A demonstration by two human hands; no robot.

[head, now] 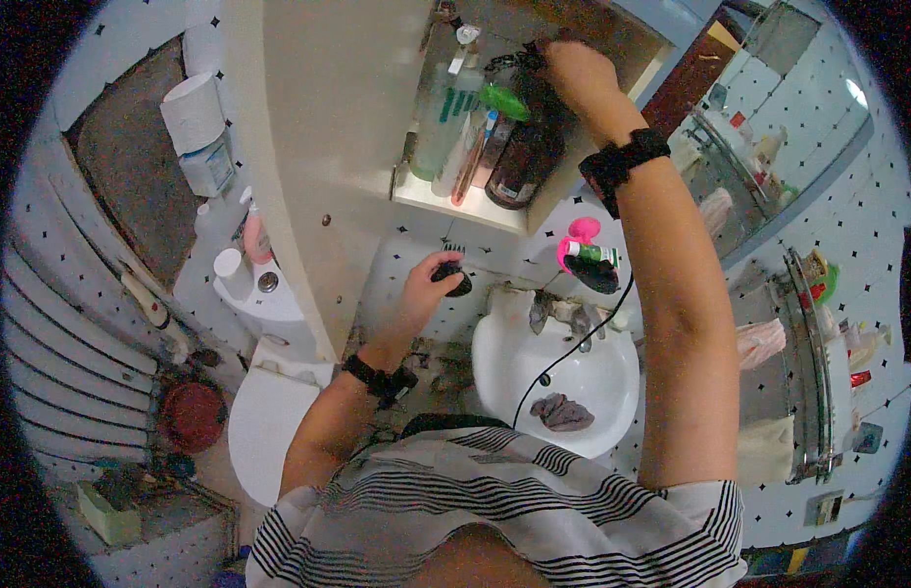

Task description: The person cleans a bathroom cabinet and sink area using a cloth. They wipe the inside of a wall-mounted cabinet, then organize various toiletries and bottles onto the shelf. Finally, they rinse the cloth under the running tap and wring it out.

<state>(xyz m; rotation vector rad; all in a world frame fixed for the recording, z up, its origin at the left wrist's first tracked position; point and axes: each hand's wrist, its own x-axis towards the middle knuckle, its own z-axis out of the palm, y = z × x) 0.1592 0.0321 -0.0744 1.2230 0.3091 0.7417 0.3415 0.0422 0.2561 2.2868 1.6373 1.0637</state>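
Note:
My left hand grips a small black object; comb-like teeth show just beyond its fingers. Raised inside a wall cabinet, my right hand is at a dark, tangled item; its fingertips are too dim to show whether it holds this. Below that hand stands a dark brown bottle. To its left are a clear pump bottle, slim tubes and a bright green item.
A white washbasin holds a wet grey cloth, and a black cable crosses over it. A pink wall holder carries a green-and-white tube. The cabinet door stands open beside the toilet. At right are a mirror and shelf rail.

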